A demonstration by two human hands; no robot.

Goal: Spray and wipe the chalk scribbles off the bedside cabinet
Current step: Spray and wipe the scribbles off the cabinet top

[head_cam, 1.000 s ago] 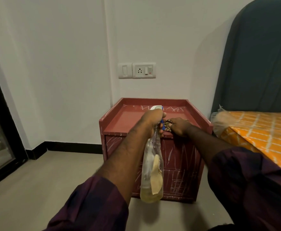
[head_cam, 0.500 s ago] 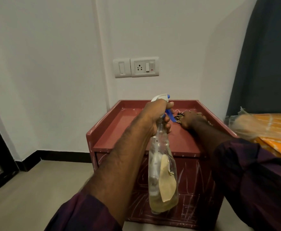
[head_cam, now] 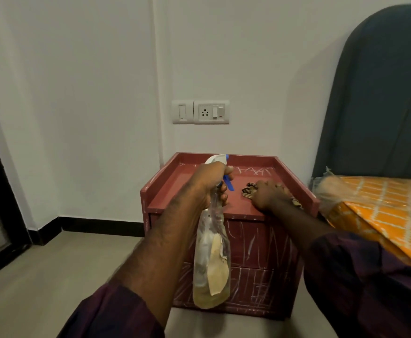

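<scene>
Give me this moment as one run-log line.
left hand: grips spray bottle | right hand: holds patterned cloth on bedside cabinet top | chalk scribbles: on top's rear, drawer fronts

cabinet (head_cam: pixel 250 236) red, white scribbles | cloth (head_cam: pixel 249 192) brown-striped | bedsheet (head_cam: pixel 380 201) orange checked
</scene>
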